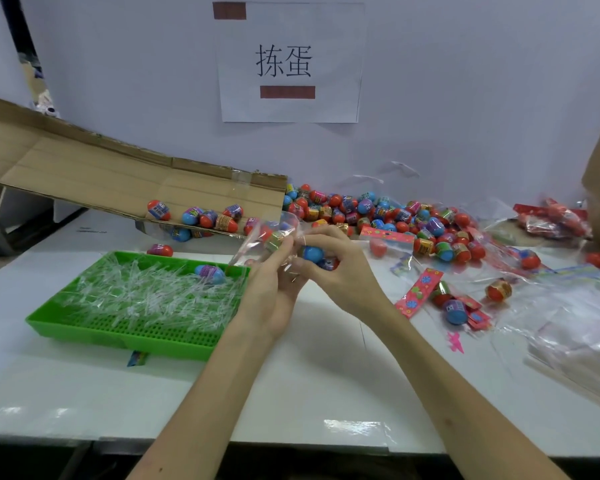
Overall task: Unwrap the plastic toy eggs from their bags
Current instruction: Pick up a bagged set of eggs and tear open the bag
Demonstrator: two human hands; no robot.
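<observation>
**While the heap waits, 1 more bag is being emptied**

As the left hand (271,289) pinches the clear bag (257,237) above the table (291,393), the right hand (340,271) curls round a blue egg (311,253) just beside it. A red-and-green egg (274,239) sits inside the film. Judging by the spread, plenty is done: a big pile of loose eggs (378,209) lies along the back wall. Plenty is left too. Sealed red packs (551,216) wait far right, and a few eggs lie in wrapping near the pink header cards (418,292).

Containers now: the green tray (84,327) holds a tangle of clear plastic strips (146,292) plus 1 blue-and-purple egg (210,273). The tilted cardboard box (84,168) carries several eggs along its lower edge.
</observation>
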